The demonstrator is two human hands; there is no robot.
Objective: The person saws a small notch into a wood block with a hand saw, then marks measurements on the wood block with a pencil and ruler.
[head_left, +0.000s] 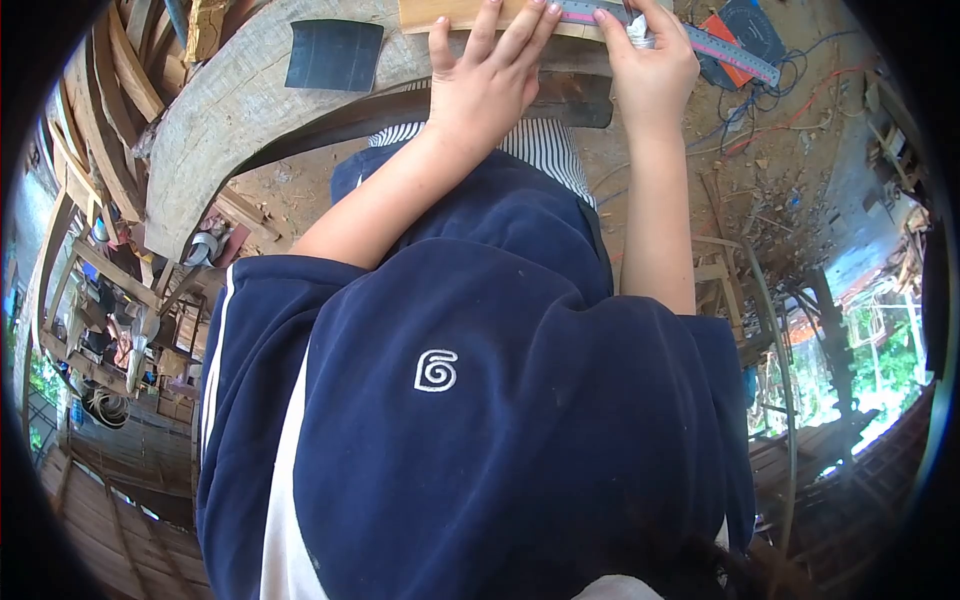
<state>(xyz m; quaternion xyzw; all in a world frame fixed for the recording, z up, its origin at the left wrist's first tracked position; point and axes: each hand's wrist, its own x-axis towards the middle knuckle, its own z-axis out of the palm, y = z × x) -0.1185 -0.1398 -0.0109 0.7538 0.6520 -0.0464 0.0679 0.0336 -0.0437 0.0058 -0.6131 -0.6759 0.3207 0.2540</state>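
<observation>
My left hand (487, 75) lies flat with its fingers spread on a light wooden board (425, 14) at the top of the view, its fingertips by one end of a ruler (735, 58). Closed around a small white and dark item (638, 30), my right hand (652, 72) rests at the ruler's near edge, one finger stretched towards the board. What that item is cannot be made out. The ruler slants down to the right past my right hand. Board and hands are over a curved grey wooden surface (225, 110).
A dark, slightly curved sheet (335, 55) lies on the grey surface, left of the board. On the ground at the upper right are an orange and black object (728, 45) and cables (800, 105). Wooden pieces (125, 60) are piled at the left.
</observation>
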